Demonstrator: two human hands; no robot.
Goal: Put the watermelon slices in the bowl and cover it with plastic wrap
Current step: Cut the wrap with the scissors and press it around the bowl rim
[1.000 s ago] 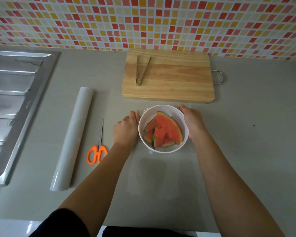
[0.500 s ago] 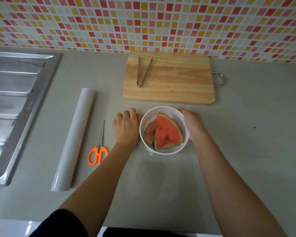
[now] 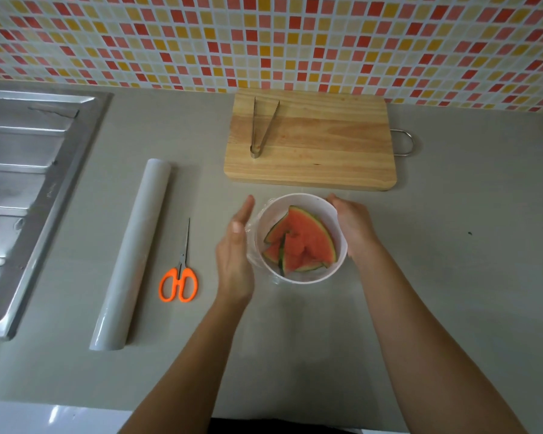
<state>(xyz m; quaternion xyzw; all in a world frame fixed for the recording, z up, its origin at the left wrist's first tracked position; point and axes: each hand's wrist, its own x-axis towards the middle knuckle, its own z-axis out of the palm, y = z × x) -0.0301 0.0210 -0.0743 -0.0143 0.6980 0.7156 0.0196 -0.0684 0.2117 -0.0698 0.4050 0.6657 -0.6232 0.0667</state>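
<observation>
Right hand [image 3: 353, 227] gripped the right side of the white bowl [image 3: 298, 198], fingers curled round its wall. Left hand [image 3: 235, 249] was flat and unclenched, fingers straight and together, standing edge-on against the bowl's left side, where it touched the crinkled plastic wrap [image 3: 250, 238] lying over that side of the rim. How far the film reached across the bowl's mouth could not be told.

Watermelon slices [image 3: 304, 239] lay inside the bowl, red flesh up, green rinds showing at their edges. Bowl stood on the grey countertop [image 3: 452, 245] about midway along it, just in front of the wooden cutting board [image 3: 326, 151].

Metal tongs [image 3: 261, 126] lay on the board's left part; board sat near the countertop's back edge, under the tiled wall [image 3: 264, 36]. Roll of plastic wrap [image 3: 132, 252] lay left of the bowl, orange-handled scissors [image 3: 179, 277] between roll and left hand. Steel sink [image 3: 22, 183] occupied the countertop's left end.
</observation>
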